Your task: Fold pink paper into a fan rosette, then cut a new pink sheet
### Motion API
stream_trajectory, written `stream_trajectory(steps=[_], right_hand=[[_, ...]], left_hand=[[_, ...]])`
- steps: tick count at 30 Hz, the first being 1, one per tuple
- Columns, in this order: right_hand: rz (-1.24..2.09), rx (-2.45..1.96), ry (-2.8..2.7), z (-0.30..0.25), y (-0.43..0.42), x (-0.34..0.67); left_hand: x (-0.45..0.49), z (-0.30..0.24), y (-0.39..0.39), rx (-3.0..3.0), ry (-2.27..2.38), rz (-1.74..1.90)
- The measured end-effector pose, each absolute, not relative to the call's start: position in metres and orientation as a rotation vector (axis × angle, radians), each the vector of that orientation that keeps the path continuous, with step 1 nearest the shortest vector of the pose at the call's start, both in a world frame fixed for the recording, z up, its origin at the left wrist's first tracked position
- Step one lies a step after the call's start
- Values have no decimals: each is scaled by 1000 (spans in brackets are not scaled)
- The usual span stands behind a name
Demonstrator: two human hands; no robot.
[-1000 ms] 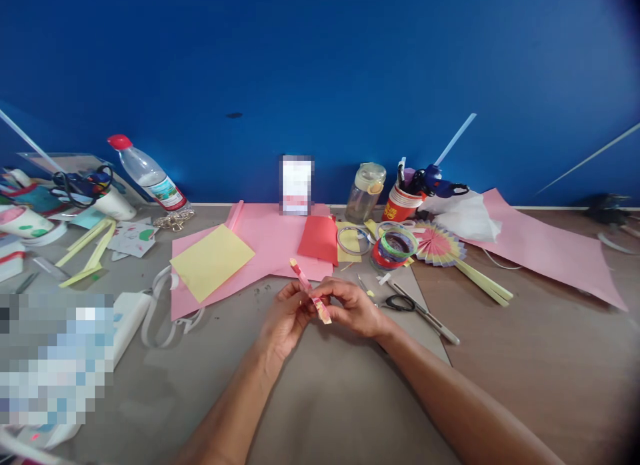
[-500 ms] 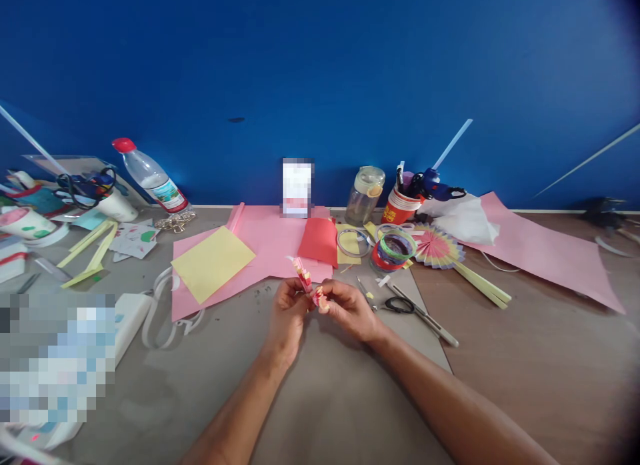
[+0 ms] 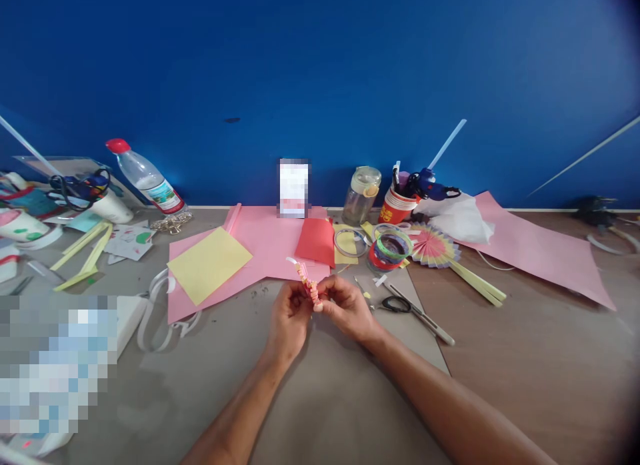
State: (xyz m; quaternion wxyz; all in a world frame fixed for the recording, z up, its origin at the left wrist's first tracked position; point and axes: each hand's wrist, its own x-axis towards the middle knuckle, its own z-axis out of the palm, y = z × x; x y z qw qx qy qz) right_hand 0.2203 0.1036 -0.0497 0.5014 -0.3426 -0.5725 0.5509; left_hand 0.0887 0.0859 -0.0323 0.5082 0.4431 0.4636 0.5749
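Observation:
Between my two hands, above the grey mat, is a small pleated strip of pink, red and yellow paper (image 3: 310, 286) with a white tip at its upper end. My left hand (image 3: 291, 315) pinches it from the left, its fingers curled. My right hand (image 3: 347, 306) grips its lower right end between thumb and fingers. Part of the strip is hidden behind the fingers. Just beyond lies pink paper (image 3: 267, 241) with a red folded paper (image 3: 316, 240) on it. Scissors (image 3: 397, 305) lie right of my right hand.
A yellow sheet (image 3: 210, 265) lies on the pink paper. Tape rolls (image 3: 390, 248), a jar (image 3: 361, 197), a cup of pens (image 3: 397, 206) and a paper fan (image 3: 434, 245) stand or lie at right. At left are a bottle (image 3: 147, 178) and a white strap (image 3: 155, 318). A blue wall (image 3: 320, 71) closes the back.
The pleated paper has turned between my fingers, so more of its folded side shows. Both hands stay close together in nearly the same place. The view has shifted slightly.

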Motion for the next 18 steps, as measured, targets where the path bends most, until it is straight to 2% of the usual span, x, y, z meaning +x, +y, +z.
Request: stream_trajectory(steps=[18], right_hand=[[1563,-727,-1105,-50,109,221]], left_hand=[[84,-29,78,1409,1247,1239]])
